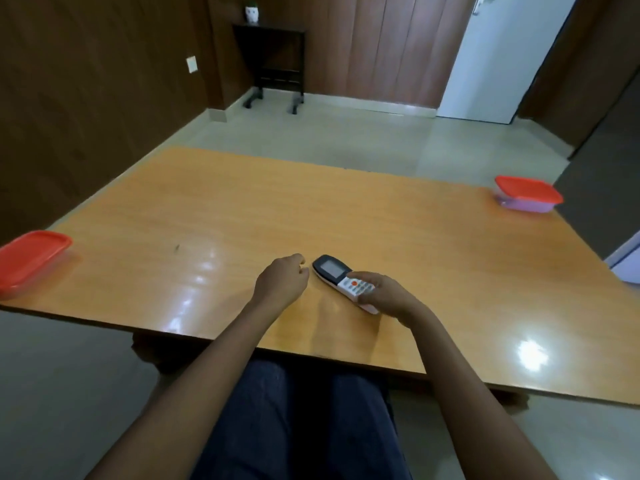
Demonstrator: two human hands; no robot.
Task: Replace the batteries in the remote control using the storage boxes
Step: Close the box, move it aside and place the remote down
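Observation:
A white remote control (337, 276) with a dark screen end and an orange button lies face up near the front middle of the wooden table (207, 209). My right hand (386, 294) grips its lower end, thumb and fingers around the keypad part. My left hand (282, 280) rests just left of the remote with its fingers curled in, holding nothing that I can see. One storage box with a red lid (29, 261) sits at the table's left edge. A second red-lidded storage box (528, 194) sits at the far right corner. Both lids are on.
The table's front edge runs just above my lap. Beyond the table lie a tiled floor, a small dark side table (277, 60) against the wood-panelled wall, and a white door (502, 57) at the back right.

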